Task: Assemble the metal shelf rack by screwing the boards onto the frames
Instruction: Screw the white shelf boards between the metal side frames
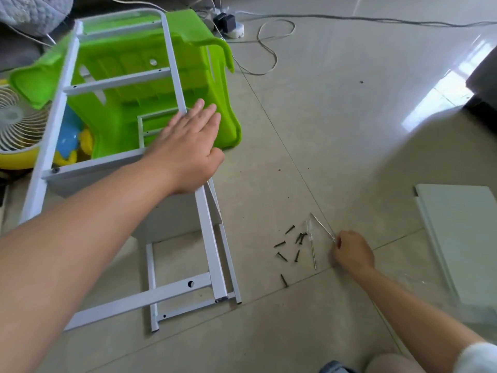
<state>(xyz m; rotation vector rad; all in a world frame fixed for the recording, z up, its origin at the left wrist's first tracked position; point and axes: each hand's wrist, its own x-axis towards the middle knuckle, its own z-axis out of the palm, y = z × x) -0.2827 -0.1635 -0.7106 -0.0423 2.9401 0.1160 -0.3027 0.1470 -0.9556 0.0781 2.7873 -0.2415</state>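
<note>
While stretched out flat, fingers straight, left hand [188, 149] pressing on white frame [172, 65] over green stool [150, 84]; right hand [352, 251] curled, pinching screwdriver [322, 227] beside floor screws [290, 246].

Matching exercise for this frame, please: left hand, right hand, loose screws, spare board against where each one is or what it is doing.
1. left hand
2. right hand
3. loose screws
4. spare board

A. scattered on the floor tiles between frame and hand
B. lies flat at the far right edge
C. rests with straight fingers on the white frame
D. pinches a thin metal tool on the floor

Pairs: 1-C, 2-D, 3-A, 4-B
</note>
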